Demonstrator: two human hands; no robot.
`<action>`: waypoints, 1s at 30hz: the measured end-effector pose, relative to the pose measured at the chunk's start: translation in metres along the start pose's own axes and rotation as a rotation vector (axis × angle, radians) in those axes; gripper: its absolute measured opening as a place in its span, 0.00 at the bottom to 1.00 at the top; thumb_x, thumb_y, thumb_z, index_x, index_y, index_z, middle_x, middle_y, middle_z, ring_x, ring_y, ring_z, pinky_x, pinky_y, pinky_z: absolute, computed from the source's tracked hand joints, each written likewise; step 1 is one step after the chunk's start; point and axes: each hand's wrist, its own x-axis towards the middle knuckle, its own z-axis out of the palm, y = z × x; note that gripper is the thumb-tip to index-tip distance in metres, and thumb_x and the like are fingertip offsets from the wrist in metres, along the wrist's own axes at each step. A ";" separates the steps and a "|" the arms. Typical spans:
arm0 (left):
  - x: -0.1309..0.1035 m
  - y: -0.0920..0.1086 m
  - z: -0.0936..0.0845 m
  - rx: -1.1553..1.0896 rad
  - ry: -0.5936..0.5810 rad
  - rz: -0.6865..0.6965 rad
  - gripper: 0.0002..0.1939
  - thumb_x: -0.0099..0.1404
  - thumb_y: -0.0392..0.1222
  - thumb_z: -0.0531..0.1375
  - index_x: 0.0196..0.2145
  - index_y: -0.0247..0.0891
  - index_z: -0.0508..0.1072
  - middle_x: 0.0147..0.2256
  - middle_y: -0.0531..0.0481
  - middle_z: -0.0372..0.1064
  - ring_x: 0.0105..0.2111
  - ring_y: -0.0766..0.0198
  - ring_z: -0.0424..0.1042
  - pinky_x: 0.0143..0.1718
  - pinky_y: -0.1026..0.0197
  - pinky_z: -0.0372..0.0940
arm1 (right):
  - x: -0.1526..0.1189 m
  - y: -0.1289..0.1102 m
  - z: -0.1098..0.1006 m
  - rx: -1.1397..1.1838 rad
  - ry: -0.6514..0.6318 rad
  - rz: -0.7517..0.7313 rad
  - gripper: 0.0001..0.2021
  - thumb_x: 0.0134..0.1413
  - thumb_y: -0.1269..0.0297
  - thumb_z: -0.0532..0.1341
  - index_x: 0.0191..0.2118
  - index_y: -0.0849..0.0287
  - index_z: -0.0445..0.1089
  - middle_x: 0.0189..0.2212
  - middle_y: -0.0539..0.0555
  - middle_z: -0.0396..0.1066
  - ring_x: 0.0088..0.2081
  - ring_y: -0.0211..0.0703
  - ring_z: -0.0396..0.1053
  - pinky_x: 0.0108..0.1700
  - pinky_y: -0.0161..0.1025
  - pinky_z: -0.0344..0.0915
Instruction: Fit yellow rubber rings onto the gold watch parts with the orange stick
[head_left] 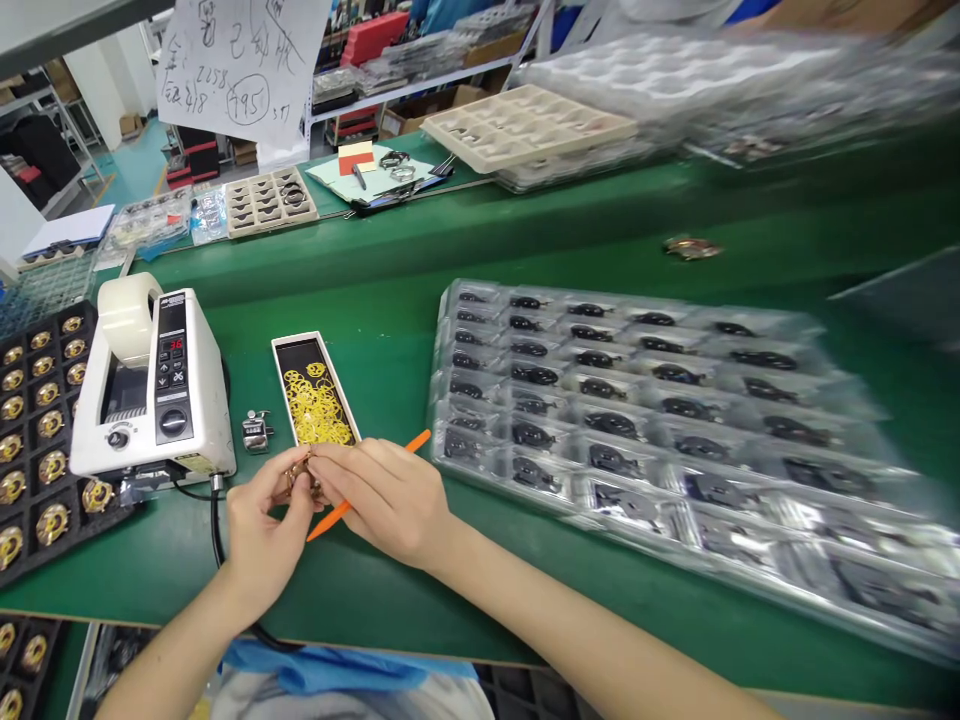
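My left hand (266, 525) and my right hand (386, 495) meet over the green table near its front edge. Between their fingertips sits a small gold-coloured round part (300, 478), pinched from both sides. My right hand also holds a thin orange stick (418, 441), which passes under its fingers and points up to the right. Just behind the hands lies a narrow white box (281, 345) holding several thin yellow ring-shaped pieces (315, 405).
A white tape dispenser (154, 385) stands at left, beside a black tray (34, 545) of gold parts. A small metal tally counter (257, 430) sits by the box. A large clear blister tray (660, 420) of black parts fills the right. More trays and papers lie behind.
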 end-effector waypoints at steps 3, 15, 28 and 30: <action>0.000 0.002 0.000 0.000 0.008 0.015 0.10 0.60 0.37 0.61 0.40 0.36 0.78 0.29 0.50 0.79 0.26 0.65 0.77 0.30 0.67 0.73 | -0.002 -0.004 0.004 0.006 0.043 0.057 0.07 0.58 0.77 0.56 0.41 0.63 0.67 0.31 0.59 0.78 0.28 0.42 0.69 0.30 0.39 0.65; -0.001 0.003 0.002 -0.008 0.016 0.026 0.12 0.60 0.41 0.62 0.40 0.34 0.78 0.25 0.50 0.77 0.23 0.67 0.73 0.26 0.69 0.70 | -0.001 -0.004 0.006 -0.020 0.078 0.031 0.06 0.59 0.77 0.54 0.40 0.63 0.67 0.29 0.58 0.77 0.27 0.41 0.68 0.29 0.38 0.63; -0.003 0.000 0.003 0.022 0.039 0.105 0.11 0.60 0.35 0.59 0.40 0.34 0.78 0.26 0.51 0.78 0.23 0.69 0.75 0.25 0.71 0.69 | -0.004 -0.007 0.005 -0.050 0.092 0.037 0.06 0.60 0.76 0.55 0.41 0.64 0.68 0.31 0.60 0.78 0.28 0.42 0.68 0.29 0.39 0.62; -0.003 -0.001 0.003 0.024 0.035 0.109 0.10 0.60 0.35 0.59 0.40 0.34 0.78 0.26 0.51 0.78 0.23 0.69 0.75 0.26 0.71 0.70 | -0.004 -0.006 0.005 -0.058 0.079 0.017 0.06 0.61 0.76 0.55 0.41 0.64 0.68 0.31 0.60 0.78 0.28 0.43 0.68 0.29 0.39 0.62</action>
